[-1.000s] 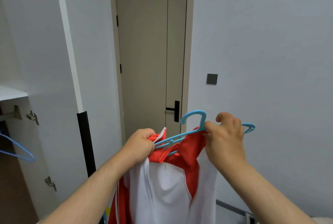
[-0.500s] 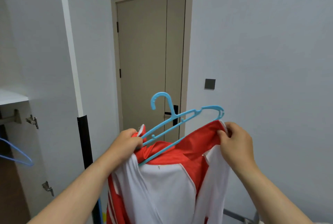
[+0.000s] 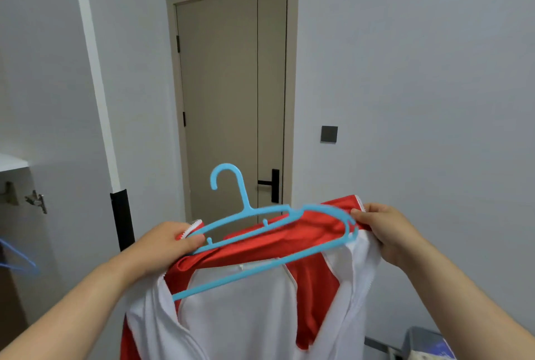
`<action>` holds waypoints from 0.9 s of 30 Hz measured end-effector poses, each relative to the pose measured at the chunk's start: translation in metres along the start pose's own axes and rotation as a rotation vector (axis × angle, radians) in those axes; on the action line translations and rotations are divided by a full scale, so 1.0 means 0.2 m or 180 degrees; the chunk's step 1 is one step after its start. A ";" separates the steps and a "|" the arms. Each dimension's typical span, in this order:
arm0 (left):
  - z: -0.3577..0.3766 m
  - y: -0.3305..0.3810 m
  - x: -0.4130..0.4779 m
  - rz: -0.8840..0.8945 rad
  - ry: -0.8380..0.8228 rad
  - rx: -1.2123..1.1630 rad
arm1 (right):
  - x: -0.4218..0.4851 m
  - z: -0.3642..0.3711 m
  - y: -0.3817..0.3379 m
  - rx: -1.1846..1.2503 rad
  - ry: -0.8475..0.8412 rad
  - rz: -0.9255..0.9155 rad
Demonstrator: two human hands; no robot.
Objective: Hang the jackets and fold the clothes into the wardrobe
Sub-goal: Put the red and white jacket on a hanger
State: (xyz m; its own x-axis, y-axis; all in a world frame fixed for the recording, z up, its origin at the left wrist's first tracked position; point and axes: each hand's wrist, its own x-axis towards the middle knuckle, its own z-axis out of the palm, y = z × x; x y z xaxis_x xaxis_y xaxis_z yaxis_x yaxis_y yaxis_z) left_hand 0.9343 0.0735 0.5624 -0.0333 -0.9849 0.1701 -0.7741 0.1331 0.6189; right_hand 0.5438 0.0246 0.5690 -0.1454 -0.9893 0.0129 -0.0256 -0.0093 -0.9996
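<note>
A red and white zip jacket (image 3: 254,310) hangs open in front of me, held up by its collar. My left hand (image 3: 165,247) grips the left collar edge together with the left end of a light blue plastic hanger (image 3: 260,232). My right hand (image 3: 388,232) pinches the right collar edge beside the hanger's right end. The hanger lies tilted across the red collar lining, hook up, its right end inside the jacket's shoulder. The open wardrobe (image 3: 17,215) stands at the far left, mostly out of frame.
A second blue hanger (image 3: 17,258) hangs inside the wardrobe at the left edge. The wardrobe's white door (image 3: 58,99) stands open with a black strip (image 3: 123,220) on its edge. A closed beige room door (image 3: 231,93) faces me. Grey furniture (image 3: 428,342) shows at bottom right.
My right hand let go of the hanger and took the jacket's right collar edge. The jacket has been spread wider, and the hanger has turned hook-up and slid into the right shoulder.
</note>
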 end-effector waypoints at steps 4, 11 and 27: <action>0.05 -0.04 0.01 -0.0127 0.0102 0.0912 | -0.04 0.04 -0.05 -0.0299 0.0041 -0.0420; 0.10 0.03 0.03 0.0063 0.0448 0.1734 | -0.12 0.18 -0.08 -0.1063 0.0623 -0.1431; 0.25 0.14 -0.03 0.0524 0.1222 0.1611 | -0.28 0.31 0.18 -0.2369 -0.0739 -0.1662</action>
State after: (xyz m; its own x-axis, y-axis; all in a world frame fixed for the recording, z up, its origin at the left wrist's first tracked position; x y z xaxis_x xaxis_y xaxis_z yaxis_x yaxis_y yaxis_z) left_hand 0.8819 0.0779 0.5405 -0.0213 -0.8339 0.5514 -0.9831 0.1177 0.1401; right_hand 0.6120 0.0698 0.5303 0.2620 -0.8912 0.3702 -0.6698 -0.4441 -0.5951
